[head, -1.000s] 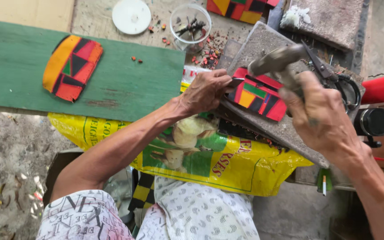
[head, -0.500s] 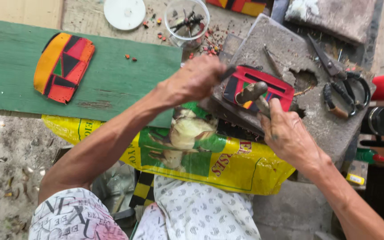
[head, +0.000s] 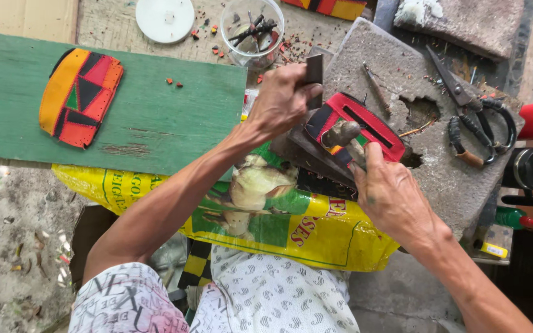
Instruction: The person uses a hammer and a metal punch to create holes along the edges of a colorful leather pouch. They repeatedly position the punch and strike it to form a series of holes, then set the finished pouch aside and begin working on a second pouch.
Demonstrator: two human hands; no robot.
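Observation:
A patchwork piece [head: 371, 126] with a red border and orange, black and green panels lies on a grey stone slab [head: 445, 172]. My left hand [head: 282, 102] pinches a dark flat metal block [head: 314, 75] standing on edge at the piece's upper left end. My right hand [head: 390, 197] grips a hammer, and its worn metal head [head: 340, 131] rests on the piece's left half. The hammer's handle is hidden inside my fist.
A second patchwork piece [head: 80, 97] lies on a green board [head: 174, 117]. Behind are a white lid [head: 165, 18] and a clear cup [head: 254, 31] of dark small tools. Scissors [head: 473, 108] lie on the slab's right. A yellow printed sack [head: 303, 231] covers my lap.
The hammer, raised to the right a second ago, has come down onto the red-bordered piece. My left hand shifted up to the piece's far end and now holds the dark block.

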